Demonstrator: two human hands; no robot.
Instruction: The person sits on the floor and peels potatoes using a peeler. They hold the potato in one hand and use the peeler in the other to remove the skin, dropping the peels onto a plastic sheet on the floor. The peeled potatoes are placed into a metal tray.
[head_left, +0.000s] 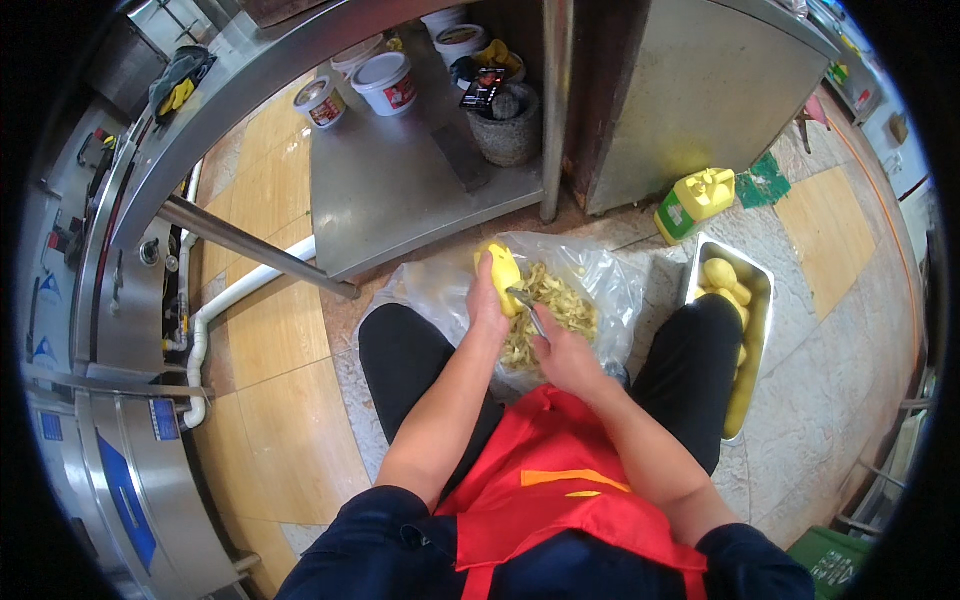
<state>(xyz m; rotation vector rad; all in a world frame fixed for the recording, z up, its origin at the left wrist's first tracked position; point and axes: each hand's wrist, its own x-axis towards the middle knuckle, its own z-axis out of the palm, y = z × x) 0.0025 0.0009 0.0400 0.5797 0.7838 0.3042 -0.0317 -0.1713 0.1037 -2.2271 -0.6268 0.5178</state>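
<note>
My left hand (489, 301) grips a peeled yellow potato (500, 274) above a clear plastic bag (611, 281) spread on the floor. A peeler with a metal handle (537, 321) is in my right hand (564, 352), its head against the potato's lower right side. Below both hands a heap of potato peels (559, 300) lies on the bag. To the right of my right knee stands a long steel pan (763, 300) with several peeled potatoes (720, 274) in it, partly hidden by the knee.
A yellow jug (694, 206) with a green label stands behind the pan. Ahead, a steel shelf (390, 187) holds lidded plastic tubs (384, 82), a stone mortar (510, 135) and a phone (484, 88). A table leg (255, 244) and a white pipe (247, 289) are at the left.
</note>
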